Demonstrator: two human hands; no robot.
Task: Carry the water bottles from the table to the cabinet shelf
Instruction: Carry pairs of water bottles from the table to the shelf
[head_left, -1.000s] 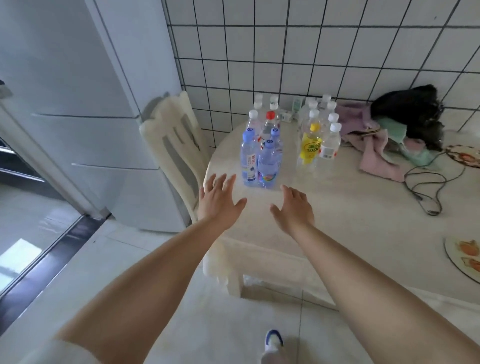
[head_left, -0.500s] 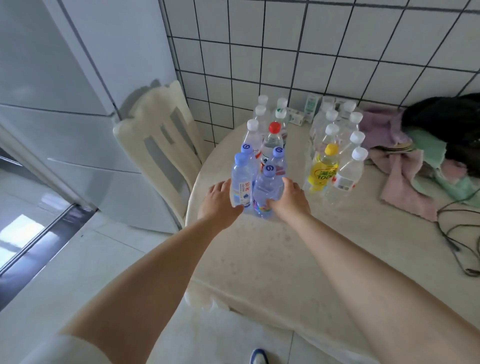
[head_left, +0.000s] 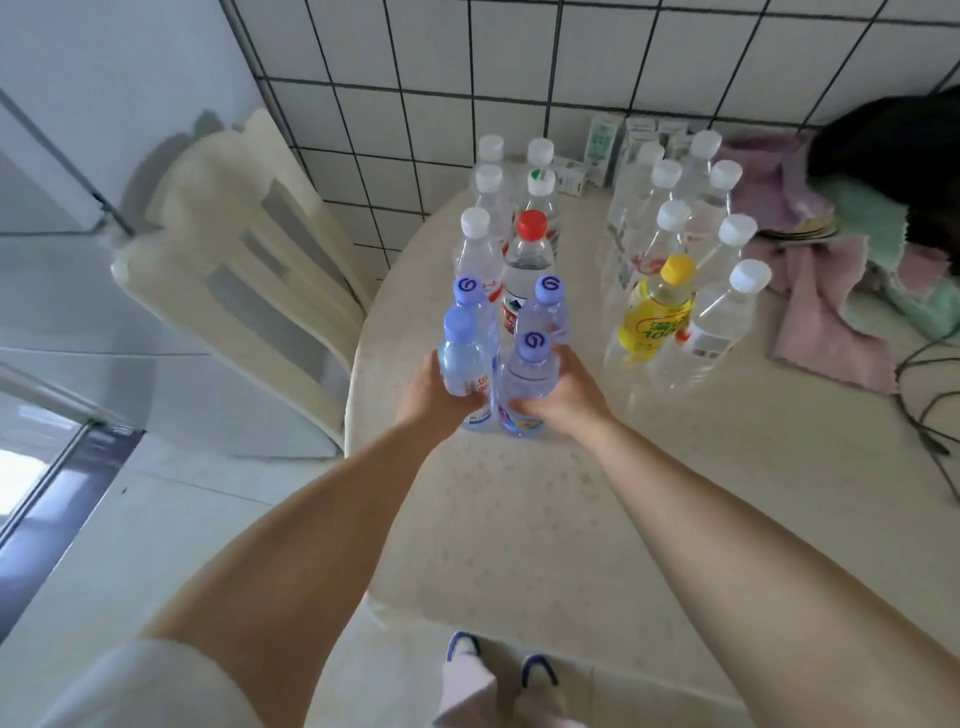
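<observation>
Water bottles with blue caps (head_left: 506, 338) stand as a tight cluster of four at the centre of the frame, on the near left part of the round table (head_left: 519, 519). The left hand (head_left: 434, 400) wraps round the front left bottle (head_left: 464, 364) from the left, its fingers curled about the lower body. The right hand (head_left: 563, 397) curls round the front right bottle (head_left: 529, 382) from the right, thumb across the label. Both bottles are upright; whether their bases touch the table I cannot tell.

Just behind the cluster stands a red-capped bottle (head_left: 527, 260), with white-capped clear bottles (head_left: 485, 208) in a row beyond it toward the tiled wall (head_left: 571, 62). To the right, apart from this row, a second group of white-capped bottles (head_left: 696, 218) runs back toward the wall, with a yellow-capped bottle (head_left: 657, 306) at its near end. Small cartons (head_left: 602, 143) sit against the wall at the upper centre. Crumpled cloths (head_left: 831, 291) in pink, green and black lie at the upper right, and a dark cable (head_left: 930, 415) trails at the right edge. A cream chair (head_left: 234, 249) stands at the left of the table, beside a white refrigerator (head_left: 78, 156). Blue-edged shoes (head_left: 498, 660) show at the bottom centre.
</observation>
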